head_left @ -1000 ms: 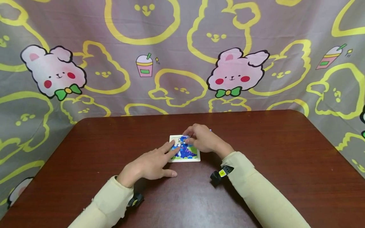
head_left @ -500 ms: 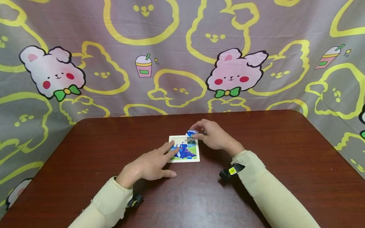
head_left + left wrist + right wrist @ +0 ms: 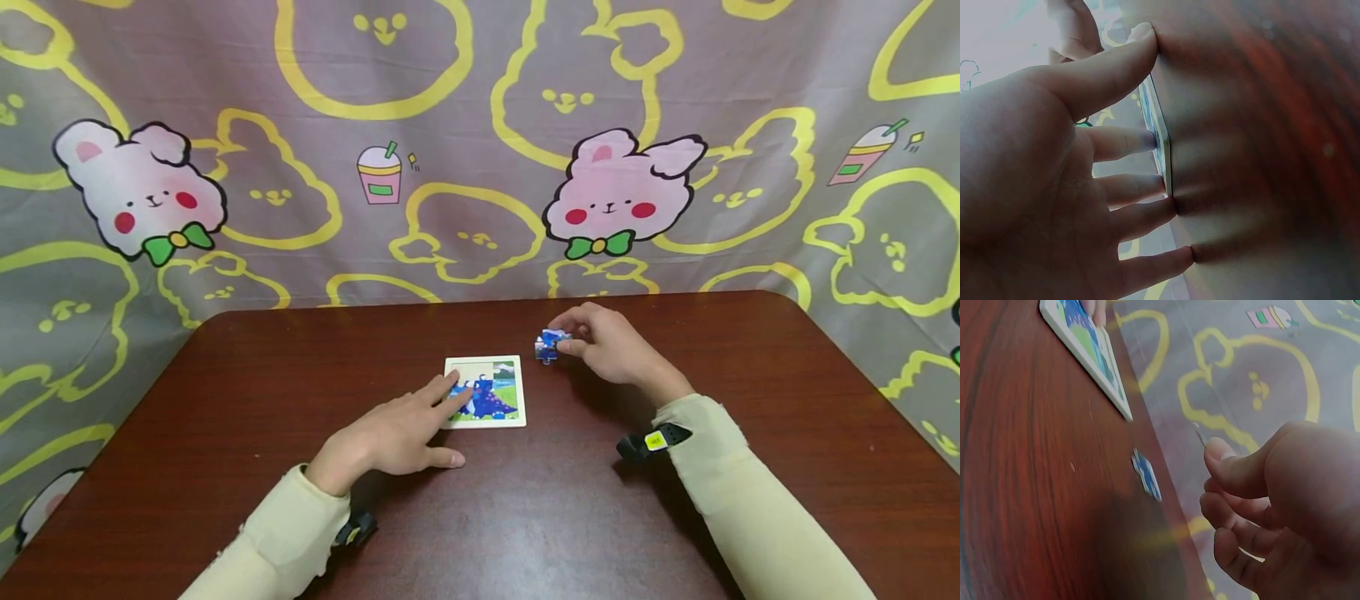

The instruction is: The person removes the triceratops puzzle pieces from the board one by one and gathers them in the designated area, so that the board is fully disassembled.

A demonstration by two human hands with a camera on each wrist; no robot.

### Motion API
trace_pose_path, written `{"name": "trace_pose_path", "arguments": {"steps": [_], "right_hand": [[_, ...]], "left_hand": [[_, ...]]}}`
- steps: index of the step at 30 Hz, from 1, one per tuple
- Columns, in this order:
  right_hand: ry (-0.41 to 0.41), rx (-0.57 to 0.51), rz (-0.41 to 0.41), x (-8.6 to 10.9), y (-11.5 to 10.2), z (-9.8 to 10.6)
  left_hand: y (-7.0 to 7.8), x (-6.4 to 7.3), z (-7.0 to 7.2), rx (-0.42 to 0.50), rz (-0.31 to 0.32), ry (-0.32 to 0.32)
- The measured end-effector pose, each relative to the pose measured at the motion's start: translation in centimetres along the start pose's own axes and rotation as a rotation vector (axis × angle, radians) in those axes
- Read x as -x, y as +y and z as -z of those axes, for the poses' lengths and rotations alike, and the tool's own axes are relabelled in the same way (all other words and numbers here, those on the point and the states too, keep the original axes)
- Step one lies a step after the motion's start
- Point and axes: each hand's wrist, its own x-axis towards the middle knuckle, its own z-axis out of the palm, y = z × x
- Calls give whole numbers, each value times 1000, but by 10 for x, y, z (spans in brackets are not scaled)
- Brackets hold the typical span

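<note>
A small square jigsaw puzzle board [image 3: 495,424] with a white frame lies mid-table, showing a blue dinosaur on green. Pale backing shows at its upper left. My left hand [image 3: 397,427] is spread with straight fingers, index and middle fingertips on the board's left part; the thumb rests on the table. Right of the board, my right hand [image 3: 617,343] pinches a puzzle piece [image 3: 1200,436] between thumb and fingers, seen almost edge-on in the right wrist view. Below it a blue-and-white puzzle piece [image 3: 1146,476] lies on the table; the two overlap in the head view.
The dark reddish-brown wooden table [image 3: 300,367] has rounded far corners. Behind it hangs a grey-purple curtain [image 3: 465,150] with yellow outlines and cartoon rabbits. Each wrist wears a black strap with a camera.
My right hand has lifted a blue puzzle piece off the board's upper part and carried it right, beside the board, exposing pale backing. My left hand stays in place.
</note>
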Motion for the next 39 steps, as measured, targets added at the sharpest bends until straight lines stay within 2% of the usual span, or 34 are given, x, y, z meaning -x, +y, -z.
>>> {"name": "trace_pose_path", "arguments": {"steps": [6, 17, 26, 32, 39], "right_hand": [[14, 41, -33, 1, 11, 7], [-3, 101, -65, 2, 25, 6], [-5, 100, -94, 1, 27, 4], [-13, 66, -153, 0, 25, 5], [-38, 45, -181, 1, 23, 7]], "left_hand": [[0, 2, 2, 7, -3, -3], [0, 1, 3, 3, -8, -6], [1, 1, 4, 0, -5, -5], [0, 3, 5, 4, -8, -8], [0, 3, 5, 8, -7, -10]]}}
